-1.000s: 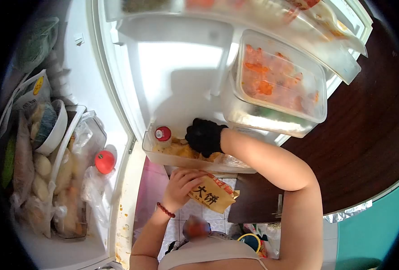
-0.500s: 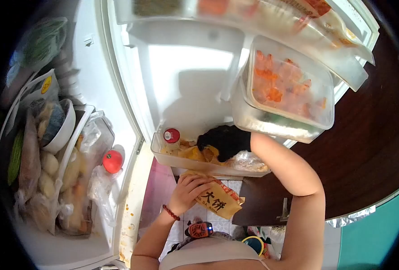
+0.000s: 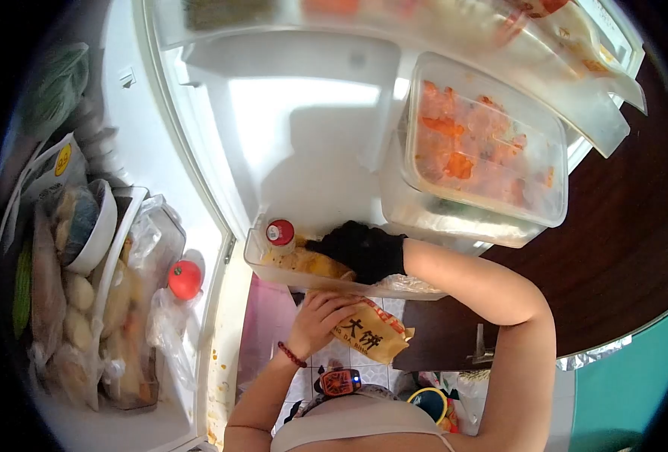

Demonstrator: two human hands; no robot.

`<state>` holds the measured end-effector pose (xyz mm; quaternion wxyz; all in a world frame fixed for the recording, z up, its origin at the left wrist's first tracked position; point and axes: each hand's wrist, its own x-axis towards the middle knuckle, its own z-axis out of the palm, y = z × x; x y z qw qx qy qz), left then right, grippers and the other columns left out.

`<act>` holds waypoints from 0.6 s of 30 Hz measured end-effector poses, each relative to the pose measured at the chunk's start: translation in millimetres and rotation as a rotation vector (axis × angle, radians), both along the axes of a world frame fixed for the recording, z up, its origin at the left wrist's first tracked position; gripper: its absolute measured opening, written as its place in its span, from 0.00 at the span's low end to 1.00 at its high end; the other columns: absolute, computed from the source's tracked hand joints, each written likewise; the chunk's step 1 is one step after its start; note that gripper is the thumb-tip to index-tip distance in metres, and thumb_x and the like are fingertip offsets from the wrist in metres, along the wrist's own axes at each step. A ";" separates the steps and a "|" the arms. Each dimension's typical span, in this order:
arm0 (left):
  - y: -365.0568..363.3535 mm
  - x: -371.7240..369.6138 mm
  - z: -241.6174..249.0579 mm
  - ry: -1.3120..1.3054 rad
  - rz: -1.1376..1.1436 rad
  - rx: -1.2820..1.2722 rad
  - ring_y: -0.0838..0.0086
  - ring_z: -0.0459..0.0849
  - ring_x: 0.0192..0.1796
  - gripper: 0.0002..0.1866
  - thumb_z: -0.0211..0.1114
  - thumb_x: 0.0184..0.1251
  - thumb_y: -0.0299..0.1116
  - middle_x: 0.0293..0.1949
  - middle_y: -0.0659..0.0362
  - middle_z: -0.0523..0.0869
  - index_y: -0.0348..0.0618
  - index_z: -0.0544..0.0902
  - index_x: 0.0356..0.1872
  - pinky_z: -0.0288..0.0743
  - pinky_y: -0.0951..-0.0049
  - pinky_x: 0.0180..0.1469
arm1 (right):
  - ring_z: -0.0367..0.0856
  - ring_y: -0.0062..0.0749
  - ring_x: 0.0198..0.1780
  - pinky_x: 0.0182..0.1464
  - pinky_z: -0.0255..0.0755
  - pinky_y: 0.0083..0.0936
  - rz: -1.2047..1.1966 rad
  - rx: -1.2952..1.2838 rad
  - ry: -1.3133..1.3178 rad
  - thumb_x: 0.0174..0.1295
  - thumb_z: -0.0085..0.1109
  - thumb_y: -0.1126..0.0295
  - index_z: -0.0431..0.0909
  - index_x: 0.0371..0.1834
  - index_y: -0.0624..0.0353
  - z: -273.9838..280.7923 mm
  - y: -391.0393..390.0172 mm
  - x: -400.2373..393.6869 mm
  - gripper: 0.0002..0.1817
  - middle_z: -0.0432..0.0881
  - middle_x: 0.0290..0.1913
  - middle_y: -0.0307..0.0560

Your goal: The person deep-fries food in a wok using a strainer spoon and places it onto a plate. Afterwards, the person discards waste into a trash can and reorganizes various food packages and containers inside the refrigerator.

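My left hand is closed on a brown paper bag printed with large dark characters and red marks, held just in front of the fridge door bin. My right hand, in a black glove, reaches down into that bin. One gloved finger stretches left over a yellowish packet; the other fingertips are partly hidden by the packet and the bin wall. A red-capped bottle or jar stands at the bin's left end. Crinkled clear plastic lies under my right wrist.
Above my right forearm, a clear lidded box with orange pieces sits on the door. A higher door shelf holds bags. At left, the fridge drawer holds bagged produce, with a red tomato-like item beside it. A dark brown panel stands right.
My gloved right hand has shifted slightly left and lower in the bin, across the yellowish packet, which now lies flatter. My left hand keeps its hold on the paper bag. The view has shifted slightly.
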<state>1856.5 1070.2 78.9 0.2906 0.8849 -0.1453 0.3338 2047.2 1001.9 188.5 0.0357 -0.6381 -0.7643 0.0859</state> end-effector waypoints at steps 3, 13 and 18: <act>-1.8 3.5 -4.2 -0.008 0.005 -0.020 0.64 0.76 0.55 0.28 0.66 0.43 0.24 0.54 0.64 0.81 0.51 0.77 0.52 0.66 0.61 0.56 | 0.77 0.50 0.50 0.55 0.71 0.40 0.018 0.023 -0.062 0.51 0.62 0.65 0.65 0.67 0.52 -6.0 -2.1 0.6 0.36 0.77 0.51 0.57; 0.1 2.7 -3.9 0.027 -0.010 -0.018 0.63 0.75 0.55 0.27 0.67 0.43 0.25 0.54 0.62 0.81 0.50 0.77 0.52 0.66 0.59 0.58 | 0.77 0.48 0.50 0.55 0.70 0.42 -0.059 0.093 -0.102 0.48 0.64 0.64 0.68 0.63 0.56 -12.8 2.4 -1.2 0.34 0.77 0.49 0.56; -1.1 5.6 -4.2 0.019 -0.003 -0.017 0.60 0.76 0.53 0.25 0.68 0.44 0.25 0.52 0.60 0.82 0.49 0.79 0.49 0.67 0.60 0.57 | 0.75 0.49 0.56 0.60 0.67 0.42 -0.195 0.100 -0.014 0.51 0.65 0.59 0.68 0.63 0.57 -7.4 10.7 -4.4 0.34 0.76 0.55 0.57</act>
